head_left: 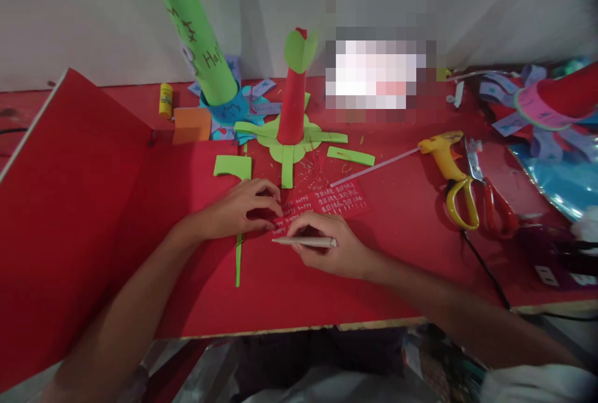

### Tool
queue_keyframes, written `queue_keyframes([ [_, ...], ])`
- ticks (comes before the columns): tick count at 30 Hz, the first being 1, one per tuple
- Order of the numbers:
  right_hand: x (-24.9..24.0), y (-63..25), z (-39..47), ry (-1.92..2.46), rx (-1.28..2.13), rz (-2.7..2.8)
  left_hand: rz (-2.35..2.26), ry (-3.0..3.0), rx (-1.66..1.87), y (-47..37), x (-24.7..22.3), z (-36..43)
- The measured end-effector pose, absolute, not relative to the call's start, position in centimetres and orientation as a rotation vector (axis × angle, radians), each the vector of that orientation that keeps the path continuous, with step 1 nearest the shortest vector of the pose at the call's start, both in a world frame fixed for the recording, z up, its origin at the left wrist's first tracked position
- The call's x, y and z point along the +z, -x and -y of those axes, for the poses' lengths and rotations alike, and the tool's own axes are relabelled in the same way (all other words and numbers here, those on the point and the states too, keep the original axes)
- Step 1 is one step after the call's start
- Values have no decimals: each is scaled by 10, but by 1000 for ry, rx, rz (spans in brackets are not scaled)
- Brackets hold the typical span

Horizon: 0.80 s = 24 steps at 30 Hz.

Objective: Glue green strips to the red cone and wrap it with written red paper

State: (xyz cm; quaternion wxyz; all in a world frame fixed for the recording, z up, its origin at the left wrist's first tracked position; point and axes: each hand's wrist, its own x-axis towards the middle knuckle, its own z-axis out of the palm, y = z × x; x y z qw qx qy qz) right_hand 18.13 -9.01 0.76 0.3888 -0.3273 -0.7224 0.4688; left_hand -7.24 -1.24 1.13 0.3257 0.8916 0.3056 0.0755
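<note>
My right hand (334, 244) is closed around a pale pen (311, 241), its tip pointing left near the lower left edge of a red paper strip (346, 197). Rows of light handwriting, "happy" and Chinese characters, cover the strip. At its left end rests my left hand (245, 207), thumb and fingers apart and touching the paper. Green paper pieces (233, 166) lie by that wrist, and a thin green strip (238, 260) runs below it. Just behind stands a red paper cone (293, 107) on a green flower-shaped base (271, 141).
A tall green paper tube (200, 42) with writing stands at the back left, near a yellow glue stick (166, 101). A large red sheet (70, 203) rises on the left. To the right lie a yellow glue gun (441, 151) and scissors (475, 166) with yellow and red handles.
</note>
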Motion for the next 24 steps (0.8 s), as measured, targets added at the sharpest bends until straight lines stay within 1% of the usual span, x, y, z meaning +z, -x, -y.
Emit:
queue_keyframes([
  [5, 7, -177, 90, 958, 1328, 1797, -810, -2338, 190, 73, 11, 12],
  [16, 7, -177, 87, 1077, 1353, 1800, -798, -2356, 213, 72, 13, 14],
  [24, 9, -177, 86, 1056, 1371, 1796, -782, -2372, 241, 73, 11, 13],
])
